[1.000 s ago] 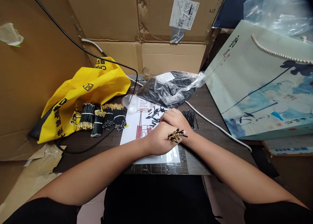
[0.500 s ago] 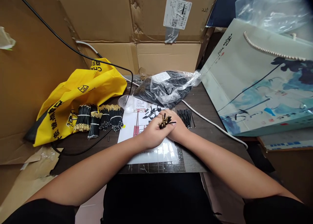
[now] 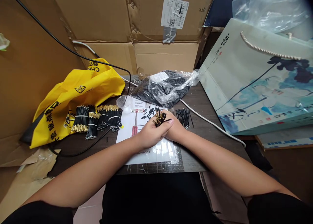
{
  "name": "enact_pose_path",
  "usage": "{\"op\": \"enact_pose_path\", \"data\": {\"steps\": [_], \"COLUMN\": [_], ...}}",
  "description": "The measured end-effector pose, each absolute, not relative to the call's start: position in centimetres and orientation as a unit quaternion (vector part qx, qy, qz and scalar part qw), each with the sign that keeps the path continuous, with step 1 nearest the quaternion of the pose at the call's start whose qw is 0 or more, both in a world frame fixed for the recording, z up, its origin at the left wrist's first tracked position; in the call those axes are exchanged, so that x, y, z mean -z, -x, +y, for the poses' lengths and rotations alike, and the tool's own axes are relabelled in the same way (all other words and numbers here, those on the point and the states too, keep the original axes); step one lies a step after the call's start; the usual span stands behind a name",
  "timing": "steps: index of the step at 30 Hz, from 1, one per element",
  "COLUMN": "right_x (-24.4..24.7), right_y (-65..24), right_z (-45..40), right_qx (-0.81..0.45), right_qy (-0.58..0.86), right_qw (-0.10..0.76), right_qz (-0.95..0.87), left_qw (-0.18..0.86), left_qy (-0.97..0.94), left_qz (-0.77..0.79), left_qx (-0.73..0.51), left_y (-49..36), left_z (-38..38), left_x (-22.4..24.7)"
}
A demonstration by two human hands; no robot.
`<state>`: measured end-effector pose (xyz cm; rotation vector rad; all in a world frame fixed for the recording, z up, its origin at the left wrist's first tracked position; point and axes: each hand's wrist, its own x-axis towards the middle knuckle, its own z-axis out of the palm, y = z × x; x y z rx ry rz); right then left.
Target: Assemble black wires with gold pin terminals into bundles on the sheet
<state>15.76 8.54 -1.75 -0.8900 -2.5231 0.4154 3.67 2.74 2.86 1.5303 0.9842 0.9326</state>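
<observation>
Closed around a bundle of black wires with gold-coloured terminals is my left hand; the terminal ends fan out above its thumb. One black piece sticks out sideways across the thumb tip. My right hand presses against the left, its fingers curled and mostly hidden, so what they hold cannot be made out. Under both hands lies a printed sheet. Short black tubes are scattered on it just beyond the hands. Right of my right hand lies a row of loose black wires.
Banded bundles of black wires lie at the left, by a yellow bag. A clear plastic cup and a plastic bag of black parts sit behind the sheet. A white cable runs before a paper gift bag.
The whole view has shifted slightly. Both hands stay pressed together, and the wire ends in my left hand look a little more spread and tilted.
</observation>
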Motion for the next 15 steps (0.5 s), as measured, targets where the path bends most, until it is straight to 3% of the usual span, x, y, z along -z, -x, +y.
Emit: {"op": "enact_pose_path", "data": {"steps": [2, 4, 10, 15], "right_x": [1.5, 1.0, -0.9, -1.4], "right_y": [-16.2, -16.8, -18.6, -19.0], "right_z": [8.7, 8.7, 8.1, 6.9], "right_qx": [-0.172, -0.180, -0.162, -0.134], "right_qy": [0.323, 0.328, 0.333, 0.312], "right_qw": [0.269, 0.356, 0.530, 0.593], "right_qz": [-0.891, -0.857, -0.763, -0.730], "left_qw": [0.615, 0.640, 0.455, 0.344], "left_qy": [-0.570, -0.527, -0.575, -0.642], "left_qz": [0.377, 0.381, 0.539, 0.581], "left_qx": [-0.394, -0.409, -0.415, -0.363], "left_y": [-3.7, -3.6, -2.8, -2.0], "left_z": [2.8, 2.9, 4.2, 4.8], "left_x": [-2.8, -2.7, -1.9, -1.8]}}
